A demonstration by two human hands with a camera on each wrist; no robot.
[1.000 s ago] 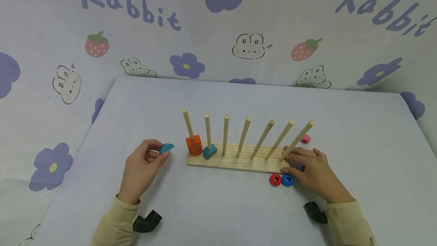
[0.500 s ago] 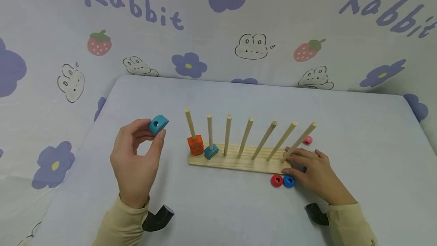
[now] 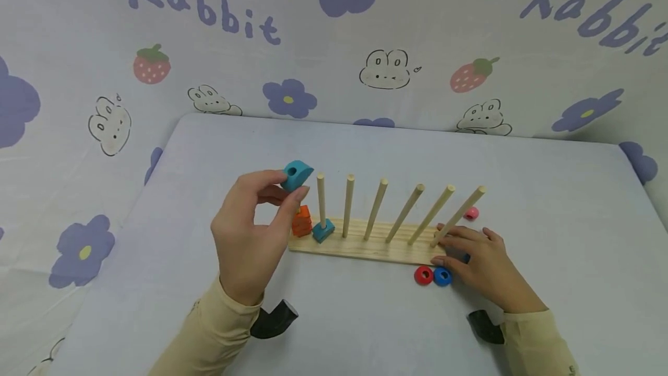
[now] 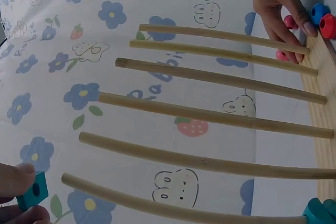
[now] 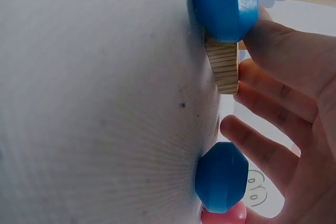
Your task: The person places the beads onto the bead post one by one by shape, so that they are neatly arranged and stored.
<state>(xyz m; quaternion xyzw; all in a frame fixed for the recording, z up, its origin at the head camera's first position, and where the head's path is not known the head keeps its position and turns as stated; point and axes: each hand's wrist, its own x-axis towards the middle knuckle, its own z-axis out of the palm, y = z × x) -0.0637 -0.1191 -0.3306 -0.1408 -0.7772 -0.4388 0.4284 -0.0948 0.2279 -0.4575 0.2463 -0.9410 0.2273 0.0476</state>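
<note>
Between thumb and fingers, my left hand (image 3: 250, 231) pinches a teal half-round wooden block (image 3: 297, 176) with a hole through it. It is raised close to the left of the second peg's top (image 3: 320, 179). That peg belongs to a wooden peg rack (image 3: 360, 253); a teal block (image 3: 323, 231) sits at its foot. Orange blocks (image 3: 301, 222) are stacked on the leftmost peg, whose upper part my left hand hides. My right hand (image 3: 482, 268) grips the rack's right end, thumb at the near edge and fingertips at the far edge.
A red bead (image 3: 424, 275) and a blue bead (image 3: 443, 276) lie at the rack's front right. Another blue bead (image 5: 221, 177) sits under my right hand, and a pink bead (image 3: 472, 213) lies behind it. Black angled pieces (image 3: 275, 319) show beside both wrists.
My left hand has lifted the teal block, turned its hole into view, and carried it right to the second peg's top. The right hand stays on the rack.
</note>
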